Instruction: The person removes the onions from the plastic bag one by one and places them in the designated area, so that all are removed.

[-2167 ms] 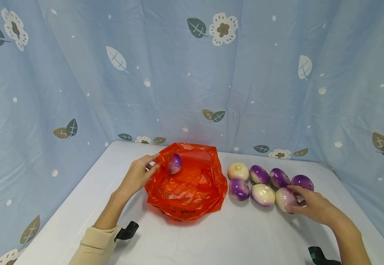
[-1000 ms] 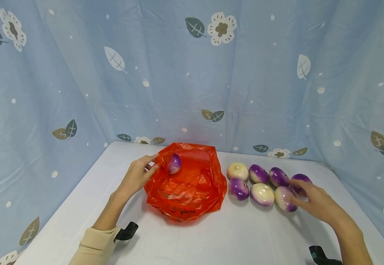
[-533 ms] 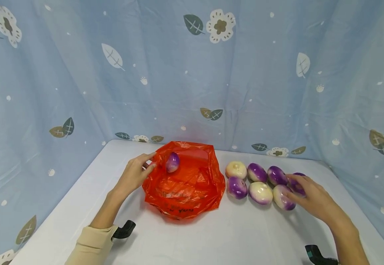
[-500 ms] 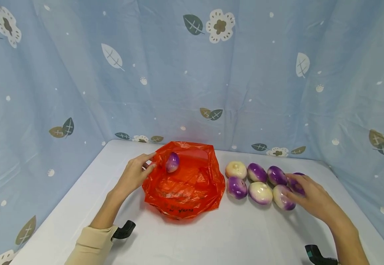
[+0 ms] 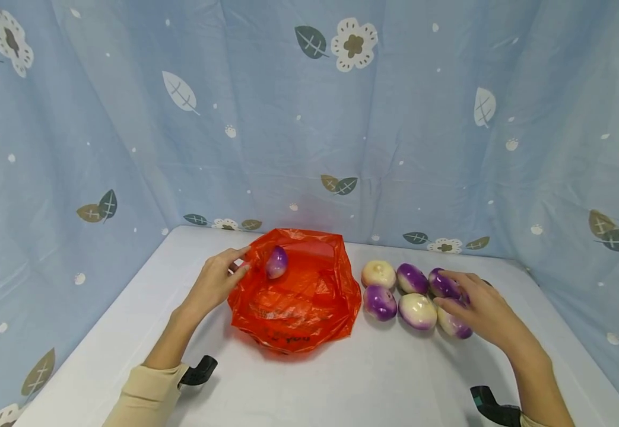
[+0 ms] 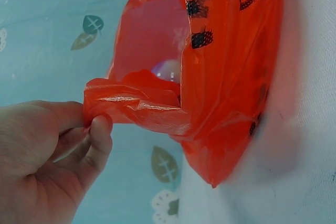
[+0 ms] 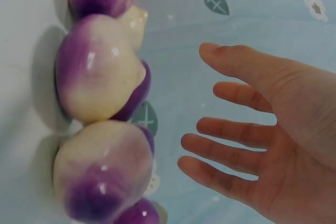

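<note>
My left hand pinches the left rim of a red plastic bag between thumb and fingers; the left wrist view shows the folded film in that pinch. Inside the spread bag lies one glossy purple turnip. To its right, several purple-and-white turnips stand in two rows, among them a pale one in front and a cream one behind. My right hand hovers over the right end of these rows, fingers spread and holding nothing in the right wrist view. It partly covers the front right turnip.
A white table carries everything. Blue patterned cloth hangs along its back and sides. Black wrist-camera mounts sit at both wrists, low over the table.
Earlier my right hand touched the front right turnip, then drew off it. Since half a second ago it has shifted left over the back row. My left hand keeps its pinch on the bag.
</note>
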{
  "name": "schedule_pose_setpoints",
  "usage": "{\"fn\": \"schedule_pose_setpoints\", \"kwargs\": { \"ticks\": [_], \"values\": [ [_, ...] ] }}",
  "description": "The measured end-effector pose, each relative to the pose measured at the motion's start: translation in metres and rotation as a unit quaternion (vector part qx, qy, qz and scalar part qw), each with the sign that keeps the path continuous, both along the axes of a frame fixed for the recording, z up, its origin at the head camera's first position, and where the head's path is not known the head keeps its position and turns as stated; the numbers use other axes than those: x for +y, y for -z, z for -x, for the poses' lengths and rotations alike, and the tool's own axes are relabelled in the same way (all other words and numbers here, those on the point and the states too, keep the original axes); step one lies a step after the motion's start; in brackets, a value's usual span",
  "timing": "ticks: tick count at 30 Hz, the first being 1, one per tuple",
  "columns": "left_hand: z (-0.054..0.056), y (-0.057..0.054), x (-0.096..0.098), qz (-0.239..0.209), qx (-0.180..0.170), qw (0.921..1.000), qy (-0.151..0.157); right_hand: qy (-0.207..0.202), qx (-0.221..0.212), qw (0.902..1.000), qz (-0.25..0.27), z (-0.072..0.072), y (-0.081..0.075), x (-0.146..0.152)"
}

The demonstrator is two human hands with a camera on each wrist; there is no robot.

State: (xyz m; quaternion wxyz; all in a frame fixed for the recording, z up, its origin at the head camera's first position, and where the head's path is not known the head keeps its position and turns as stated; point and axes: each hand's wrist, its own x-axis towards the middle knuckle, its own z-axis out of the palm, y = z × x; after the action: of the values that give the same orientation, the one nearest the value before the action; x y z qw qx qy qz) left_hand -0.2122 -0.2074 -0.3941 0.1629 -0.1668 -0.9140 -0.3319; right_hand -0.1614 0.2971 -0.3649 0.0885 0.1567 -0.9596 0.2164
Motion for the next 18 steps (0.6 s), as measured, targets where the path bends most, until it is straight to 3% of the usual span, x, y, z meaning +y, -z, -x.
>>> {"fn": "schedule_pose_setpoints", "kwargs": {
  "ticks": [18],
  "values": [
    [0.0,0.001,-0.001,0.001,0.0,1.0,-0.002,-0.034,-0.046,0.998,-0.026,0.013,-0.009,-0.062]
  ]
}}
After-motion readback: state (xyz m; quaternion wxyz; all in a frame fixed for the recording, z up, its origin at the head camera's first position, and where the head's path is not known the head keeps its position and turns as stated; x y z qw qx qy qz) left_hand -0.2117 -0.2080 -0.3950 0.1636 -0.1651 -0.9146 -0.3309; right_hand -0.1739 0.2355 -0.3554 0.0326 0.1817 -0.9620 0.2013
